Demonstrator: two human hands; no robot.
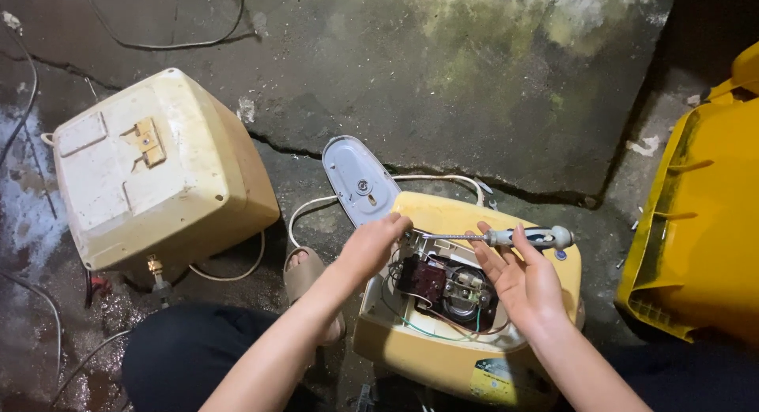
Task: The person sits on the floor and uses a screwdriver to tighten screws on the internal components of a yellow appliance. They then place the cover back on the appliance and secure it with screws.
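Yellow plastic housing [482,357] of a small appliance is lying open on the concrete floor [443,88], showing its wiring, while its grey cover plate [357,183] is already lying off just behind it. The right hand [522,281] is loosely curling its fingers around a screwdriver [506,238], and the left hand [371,242] is closing its fingertips at the tool's tip on the housing's edge. Judging from this, opening is done and the inside work is remaining.

Bare forearms with no sleeves, watch or rings on the left hand [370,246] or right hand [518,281]; dark trousers [182,357] cover the legs, and a tan rubber sandal [304,276] is on one foot.
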